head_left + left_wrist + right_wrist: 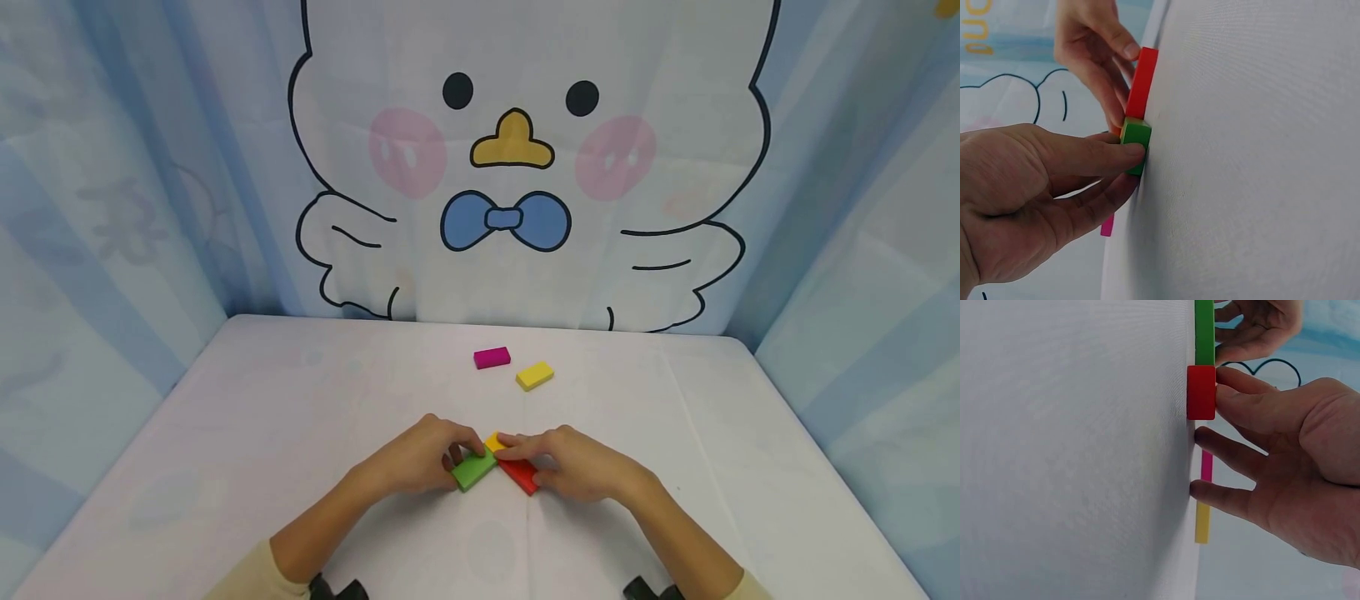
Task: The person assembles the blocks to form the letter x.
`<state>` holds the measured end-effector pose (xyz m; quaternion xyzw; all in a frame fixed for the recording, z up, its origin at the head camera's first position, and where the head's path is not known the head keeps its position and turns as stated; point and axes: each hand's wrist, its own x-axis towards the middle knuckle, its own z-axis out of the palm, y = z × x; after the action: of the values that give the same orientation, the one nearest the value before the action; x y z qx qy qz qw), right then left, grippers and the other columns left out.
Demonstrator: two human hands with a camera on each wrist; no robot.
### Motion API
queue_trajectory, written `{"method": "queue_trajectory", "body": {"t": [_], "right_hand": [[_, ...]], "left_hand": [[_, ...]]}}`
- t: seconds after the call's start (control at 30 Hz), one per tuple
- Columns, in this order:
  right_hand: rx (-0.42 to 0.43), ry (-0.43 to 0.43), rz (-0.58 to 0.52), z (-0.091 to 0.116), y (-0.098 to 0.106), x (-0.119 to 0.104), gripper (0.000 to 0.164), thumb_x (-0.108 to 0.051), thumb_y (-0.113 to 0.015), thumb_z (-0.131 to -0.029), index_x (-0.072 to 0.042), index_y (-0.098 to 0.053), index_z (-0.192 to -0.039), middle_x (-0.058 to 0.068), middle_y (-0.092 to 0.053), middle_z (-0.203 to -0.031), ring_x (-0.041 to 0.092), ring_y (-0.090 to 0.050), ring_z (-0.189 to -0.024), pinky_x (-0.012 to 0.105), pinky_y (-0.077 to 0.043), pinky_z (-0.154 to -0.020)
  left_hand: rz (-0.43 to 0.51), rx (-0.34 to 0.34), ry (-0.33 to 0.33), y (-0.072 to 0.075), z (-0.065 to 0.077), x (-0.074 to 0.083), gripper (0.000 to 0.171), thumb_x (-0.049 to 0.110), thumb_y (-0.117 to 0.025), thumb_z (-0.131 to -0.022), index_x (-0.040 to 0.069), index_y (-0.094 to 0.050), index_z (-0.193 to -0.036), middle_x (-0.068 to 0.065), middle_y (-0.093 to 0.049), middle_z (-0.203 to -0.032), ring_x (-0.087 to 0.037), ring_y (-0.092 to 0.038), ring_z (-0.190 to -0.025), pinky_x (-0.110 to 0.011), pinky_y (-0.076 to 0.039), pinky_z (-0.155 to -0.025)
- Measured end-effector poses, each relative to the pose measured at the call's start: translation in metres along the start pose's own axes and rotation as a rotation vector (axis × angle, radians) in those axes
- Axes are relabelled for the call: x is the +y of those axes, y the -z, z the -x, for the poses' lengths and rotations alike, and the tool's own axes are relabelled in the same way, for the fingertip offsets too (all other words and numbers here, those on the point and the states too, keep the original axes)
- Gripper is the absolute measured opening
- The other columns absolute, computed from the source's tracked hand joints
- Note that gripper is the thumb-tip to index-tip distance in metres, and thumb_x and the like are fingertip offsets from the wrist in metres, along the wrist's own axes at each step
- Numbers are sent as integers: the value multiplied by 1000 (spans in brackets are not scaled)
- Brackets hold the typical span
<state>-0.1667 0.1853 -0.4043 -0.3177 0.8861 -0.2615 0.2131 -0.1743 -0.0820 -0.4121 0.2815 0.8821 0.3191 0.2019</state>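
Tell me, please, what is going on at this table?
A person's left hand grips a green block, and the right hand holds a red block. Both blocks lie at an angle to each other on the white table, with an orange block just behind. A magenta block and a yellow block lie farther back.

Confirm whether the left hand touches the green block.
Touching: in the left wrist view, the left hand has its thumb tip against the green block, no gap showing.
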Motion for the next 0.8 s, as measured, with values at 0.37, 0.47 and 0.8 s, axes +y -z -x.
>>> {"method": "queue_trajectory", "body": {"t": [0.37, 0.47, 0.8], "right_hand": [[-12, -2, -16, 0, 1, -1, 56, -2, -67, -98, -30, -62, -147, -12, -48, -160, 20, -44, -151, 54, -40, -120], [-12, -2, -11, 0, 1, -1, 56, -2, -67, -98, -30, -62, -147, -12, -47, -161, 19, -44, -151, 54, -40, -119], [-8, 4, 3, -1, 2, -2, 55, -1, -67, -98, -29, -64, -144, -10, -50, -159, 19, -48, -148, 52, -42, -119]], "left_hand": [[1, 10, 1, 1, 0, -2, 44, -2, -83, -82, 15, -76, -121, 2, -75, -102, -10, -66, -83, -21, -59, -77], [2, 12, -4, 0, 0, -3, 44, -2, -84, -82, 15, -76, -121, 3, -75, -101, -10, -66, -83, -20, -58, -77], [-26, 22, -38, 0, 0, -4, 44, -3, -83, -81, 14, -76, -121, 4, -75, -102, -9, -66, -83, -18, -56, -75]]}}
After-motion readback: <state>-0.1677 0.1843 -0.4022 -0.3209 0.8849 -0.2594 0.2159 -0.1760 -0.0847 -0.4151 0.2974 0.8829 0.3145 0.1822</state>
